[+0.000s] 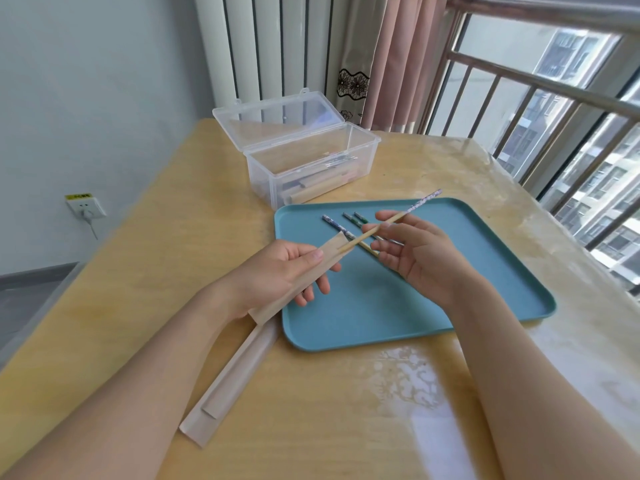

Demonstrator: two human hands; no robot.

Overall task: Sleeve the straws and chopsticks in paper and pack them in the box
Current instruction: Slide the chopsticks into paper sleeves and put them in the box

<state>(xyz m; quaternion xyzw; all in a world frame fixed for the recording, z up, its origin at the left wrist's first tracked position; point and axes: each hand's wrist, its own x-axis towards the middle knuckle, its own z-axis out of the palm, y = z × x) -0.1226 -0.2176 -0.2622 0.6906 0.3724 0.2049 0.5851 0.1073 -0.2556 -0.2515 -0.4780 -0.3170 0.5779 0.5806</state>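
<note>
Chopstick [391, 221] tip enters the tan paper sleeve [304, 271].

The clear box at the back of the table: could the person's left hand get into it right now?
Probably yes. The clear box stands with its lid tipped back and nothing lies between. But the left hand grips a paper sleeve, into which the right hand is feeding a chopstick.

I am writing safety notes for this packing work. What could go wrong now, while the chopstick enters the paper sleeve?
1. The chopstick tip sits just at the mouth of the paper sleeve, which the left hand holds; it might catch the edge and tear it.
2. The right hand pinches the chopstick lightly, so it may slip onto the blue tray.
</note>
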